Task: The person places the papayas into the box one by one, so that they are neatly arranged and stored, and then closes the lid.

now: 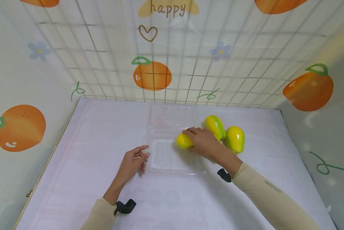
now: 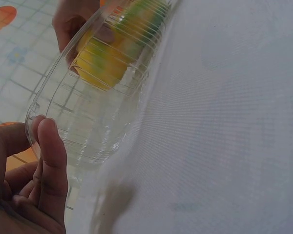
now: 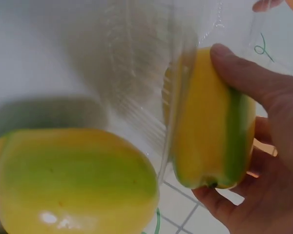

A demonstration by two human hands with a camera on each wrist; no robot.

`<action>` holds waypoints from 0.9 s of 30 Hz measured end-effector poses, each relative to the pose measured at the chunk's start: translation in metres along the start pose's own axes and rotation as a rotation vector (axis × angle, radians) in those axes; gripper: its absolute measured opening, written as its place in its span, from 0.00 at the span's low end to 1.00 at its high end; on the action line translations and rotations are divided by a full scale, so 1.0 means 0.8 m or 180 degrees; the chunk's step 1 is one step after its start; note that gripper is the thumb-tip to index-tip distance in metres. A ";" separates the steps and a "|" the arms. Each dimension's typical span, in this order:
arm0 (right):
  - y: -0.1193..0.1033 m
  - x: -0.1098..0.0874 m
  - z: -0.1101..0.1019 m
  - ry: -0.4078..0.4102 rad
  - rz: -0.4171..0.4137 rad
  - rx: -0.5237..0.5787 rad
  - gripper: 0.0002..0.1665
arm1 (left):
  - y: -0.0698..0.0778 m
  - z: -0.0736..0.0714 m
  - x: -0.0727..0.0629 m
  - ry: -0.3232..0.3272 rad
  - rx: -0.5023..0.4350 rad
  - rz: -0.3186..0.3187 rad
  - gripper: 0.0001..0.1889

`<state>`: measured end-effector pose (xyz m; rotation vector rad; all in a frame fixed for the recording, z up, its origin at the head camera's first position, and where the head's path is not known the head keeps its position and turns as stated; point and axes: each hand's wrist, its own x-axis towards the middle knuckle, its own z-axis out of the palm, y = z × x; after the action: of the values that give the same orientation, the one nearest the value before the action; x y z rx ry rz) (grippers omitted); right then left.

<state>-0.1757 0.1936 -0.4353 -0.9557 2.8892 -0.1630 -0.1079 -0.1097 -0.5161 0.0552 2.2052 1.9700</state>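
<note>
A clear plastic clamshell box [image 1: 176,172] lies unfolded on the table, its lid [image 1: 172,107] at the back. My left hand [image 1: 135,160] is at the box's left edge, thumb and a finger pinching the rim in the left wrist view. My right hand [image 1: 204,143] grips a yellow-green fruit [image 1: 184,141], mango- or papaya-like, over the box's right part. Thumb and fingers wrap its sides in the right wrist view. Two similar fruits, one leaning [image 1: 215,126] and one on the right [image 1: 235,139], lie beyond that hand. Another yellow patch beside them is mostly hidden by it.
The white table [image 1: 82,134] ends at a translucent curtain [image 1: 108,57] printed with oranges, in front of a wire grid. A black wrist mount [image 1: 125,206] sits on the left forearm and another [image 1: 224,175] on the right.
</note>
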 end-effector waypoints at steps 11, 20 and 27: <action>-0.011 0.003 0.014 0.0058 0.0021 -0.0213 0.43 | -0.006 0.001 0.003 -0.0003 -0.0039 -0.0049 0.23; -0.009 0.001 0.018 0.0101 -0.0007 -0.0214 0.44 | -0.004 0.000 0.001 -0.0029 -0.0076 0.0038 0.23; -0.008 -0.004 0.019 0.0203 -0.0117 -0.0292 0.45 | -0.005 -0.001 0.001 -0.0059 -0.0049 0.0073 0.23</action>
<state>-0.1672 0.1894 -0.4489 -1.0375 2.9617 -0.0652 -0.1085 -0.1105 -0.5200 0.0966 2.1874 1.9898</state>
